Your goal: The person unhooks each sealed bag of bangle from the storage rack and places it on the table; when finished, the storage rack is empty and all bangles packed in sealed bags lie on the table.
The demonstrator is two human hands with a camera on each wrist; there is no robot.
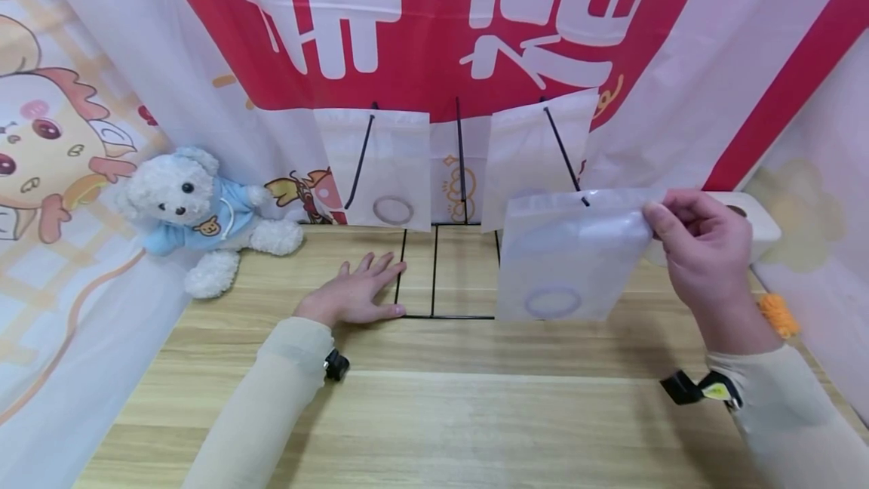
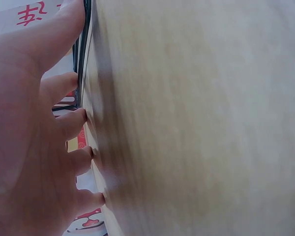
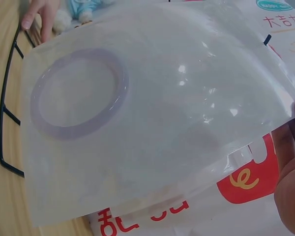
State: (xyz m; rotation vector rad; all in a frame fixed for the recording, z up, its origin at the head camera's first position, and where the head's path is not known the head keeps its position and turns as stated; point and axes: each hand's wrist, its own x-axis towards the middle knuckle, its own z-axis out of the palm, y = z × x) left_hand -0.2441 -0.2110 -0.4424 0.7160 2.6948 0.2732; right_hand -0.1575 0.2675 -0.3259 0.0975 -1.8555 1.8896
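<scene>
My right hand [image 1: 709, 251] pinches the upper right corner of a translucent plastic bag [image 1: 577, 255] between thumb and fingers. A pale lilac bangle [image 3: 73, 133] lies inside, low in the bag. The bag's top edge is at the tip of the right hook [image 1: 562, 146] of a black wire rack [image 1: 448, 317], the tip showing in front of it. Farther back on this hook hangs another bag [image 1: 505, 164]. My left hand [image 1: 356, 293] rests with spread fingers at the left end of the rack's base, thumb along the front bar.
On the left hook a bag [image 1: 400, 157] with a ring-shaped item hangs; the middle hook [image 1: 461, 157] is bare. A white teddy bear [image 1: 224, 210] in blue sits at left. Behind my right hand stands a white box [image 1: 762, 225], with an orange coil [image 1: 779, 315] nearby. Printed cloth hangs behind.
</scene>
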